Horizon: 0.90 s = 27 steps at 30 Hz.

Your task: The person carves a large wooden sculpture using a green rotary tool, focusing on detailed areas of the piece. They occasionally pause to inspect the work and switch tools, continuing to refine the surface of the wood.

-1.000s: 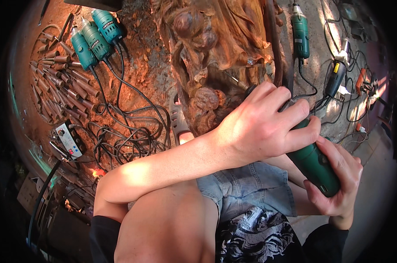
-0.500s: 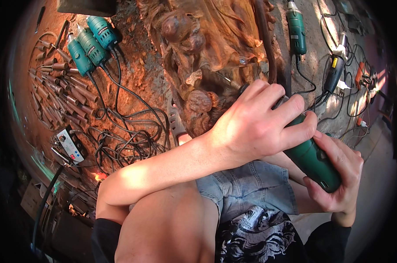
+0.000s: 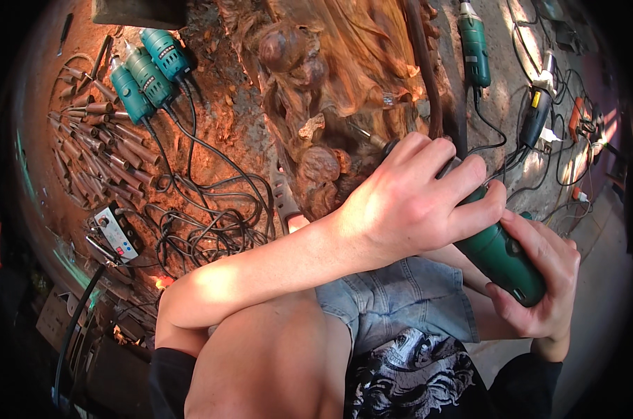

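Note:
Both my hands are closed on a green die grinder [image 3: 499, 262] that lies slantwise over my lap. My left hand [image 3: 425, 195] wraps round its front end from above, fingers curled over the dark collar. My right hand [image 3: 550, 286] grips the rear of the green body, thumb on the near side. A thin metal bit [image 3: 360, 128] points up and left from the grinder's nose, among the folds of a large brown wood carving [image 3: 362, 59]. I cannot tell whether its tip touches the wood. Rounded knobs stand out on the carving, near my left wrist.
Several teal rotary tools [image 3: 149, 75] lie at the far left, their black cords [image 3: 208, 230] tangled below. Many carving chisels [image 3: 96, 143] are fanned out beside a white control box [image 3: 114, 234]. Another green tool [image 3: 474, 50], a black tool [image 3: 534, 119] and an orange power strip [image 3: 576, 119] lie right.
The whole view has shifted very slightly. Both hands keep the same grip on the die grinder, with almost no movement.

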Each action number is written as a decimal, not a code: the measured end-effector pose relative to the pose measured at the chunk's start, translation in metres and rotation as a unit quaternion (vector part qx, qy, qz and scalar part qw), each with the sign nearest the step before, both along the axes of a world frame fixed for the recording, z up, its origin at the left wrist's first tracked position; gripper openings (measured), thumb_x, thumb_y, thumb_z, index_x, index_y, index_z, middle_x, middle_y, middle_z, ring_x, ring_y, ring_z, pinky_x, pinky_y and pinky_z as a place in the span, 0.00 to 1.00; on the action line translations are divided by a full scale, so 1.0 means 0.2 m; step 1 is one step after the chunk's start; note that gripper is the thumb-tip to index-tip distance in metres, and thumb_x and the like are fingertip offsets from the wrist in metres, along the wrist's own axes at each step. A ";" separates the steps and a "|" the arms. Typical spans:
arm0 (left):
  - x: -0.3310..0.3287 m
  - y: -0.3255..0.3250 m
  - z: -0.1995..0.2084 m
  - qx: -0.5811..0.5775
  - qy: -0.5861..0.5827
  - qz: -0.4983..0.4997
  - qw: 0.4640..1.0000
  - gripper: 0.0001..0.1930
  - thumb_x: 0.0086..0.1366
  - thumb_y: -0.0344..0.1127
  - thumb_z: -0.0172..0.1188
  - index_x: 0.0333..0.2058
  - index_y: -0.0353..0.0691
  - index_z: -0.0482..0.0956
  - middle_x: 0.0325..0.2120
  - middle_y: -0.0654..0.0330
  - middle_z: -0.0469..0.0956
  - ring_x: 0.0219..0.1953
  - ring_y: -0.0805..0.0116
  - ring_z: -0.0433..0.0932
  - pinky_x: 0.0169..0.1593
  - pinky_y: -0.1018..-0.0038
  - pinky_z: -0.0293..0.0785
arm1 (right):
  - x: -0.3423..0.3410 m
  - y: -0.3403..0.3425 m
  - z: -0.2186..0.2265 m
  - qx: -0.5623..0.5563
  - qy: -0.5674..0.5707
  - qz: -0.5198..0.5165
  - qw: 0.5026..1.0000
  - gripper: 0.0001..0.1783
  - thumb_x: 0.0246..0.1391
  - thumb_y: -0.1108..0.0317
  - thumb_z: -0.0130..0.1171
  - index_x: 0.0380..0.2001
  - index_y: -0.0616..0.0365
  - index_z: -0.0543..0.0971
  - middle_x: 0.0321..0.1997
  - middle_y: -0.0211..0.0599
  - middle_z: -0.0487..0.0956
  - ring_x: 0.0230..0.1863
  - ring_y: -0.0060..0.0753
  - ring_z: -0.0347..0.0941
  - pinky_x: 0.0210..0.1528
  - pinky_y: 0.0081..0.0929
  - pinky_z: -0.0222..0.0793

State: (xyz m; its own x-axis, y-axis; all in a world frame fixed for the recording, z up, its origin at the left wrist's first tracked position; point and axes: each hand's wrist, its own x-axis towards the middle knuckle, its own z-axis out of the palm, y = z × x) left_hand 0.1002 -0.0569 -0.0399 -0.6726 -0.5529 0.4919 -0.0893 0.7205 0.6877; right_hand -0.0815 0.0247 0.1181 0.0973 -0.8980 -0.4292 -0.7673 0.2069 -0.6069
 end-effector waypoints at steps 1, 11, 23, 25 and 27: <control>0.00 0.00 0.00 0.000 -0.002 -0.001 1.000 0.19 0.51 0.38 0.66 0.44 0.52 0.83 0.41 0.63 0.79 0.36 0.65 0.80 0.37 0.71 0.79 | 0.00 0.00 0.00 0.005 0.000 -0.002 1.000 0.41 0.34 0.70 0.72 0.59 0.64 0.81 0.41 0.51 0.85 0.37 0.47 0.86 0.42 0.33 0.81; 0.00 0.01 0.03 0.002 -0.018 -0.010 1.000 0.17 0.54 0.38 0.66 0.45 0.51 0.83 0.40 0.62 0.79 0.35 0.66 0.79 0.37 0.72 0.79 | -0.04 -0.01 0.04 0.025 -0.005 0.014 1.000 0.40 0.35 0.66 0.73 0.58 0.64 0.81 0.40 0.51 0.85 0.36 0.46 0.86 0.39 0.32 0.81; -0.07 0.09 0.17 -0.004 0.104 -0.040 0.994 0.15 0.61 0.39 0.63 0.48 0.52 0.81 0.37 0.64 0.75 0.37 0.66 0.77 0.36 0.74 0.74 | -0.14 0.40 -0.32 -0.463 -0.456 -0.113 0.752 0.04 0.48 0.72 0.76 0.27 0.58 0.89 0.36 0.58 0.86 0.26 0.48 0.87 0.13 0.30 0.79; -0.07 0.06 0.18 -0.020 0.105 -0.083 0.991 0.16 0.60 0.40 0.64 0.47 0.52 0.82 0.37 0.64 0.75 0.37 0.66 0.77 0.36 0.74 0.75 | -0.29 0.48 -0.37 -0.439 -0.535 0.004 0.722 0.10 0.48 0.71 0.78 0.34 0.58 0.87 0.37 0.57 0.86 0.30 0.50 0.86 0.22 0.36 0.80; -0.07 0.05 0.19 -0.031 0.087 -0.117 0.989 0.17 0.57 0.40 0.65 0.47 0.53 0.82 0.36 0.64 0.77 0.37 0.66 0.78 0.36 0.73 0.75 | -0.51 0.70 -0.43 -0.297 -0.553 0.066 0.775 0.30 0.44 0.66 0.83 0.51 0.61 0.82 0.43 0.58 0.87 0.43 0.58 0.85 0.47 0.49 0.78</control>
State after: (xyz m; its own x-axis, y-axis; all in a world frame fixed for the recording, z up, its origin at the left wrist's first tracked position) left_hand 0.0867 -0.0472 -0.0021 -0.6813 -0.3579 0.6386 0.1997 0.7484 0.6325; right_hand -0.1834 0.1645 0.0317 0.2183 -0.8560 0.4686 0.3010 -0.3977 -0.8667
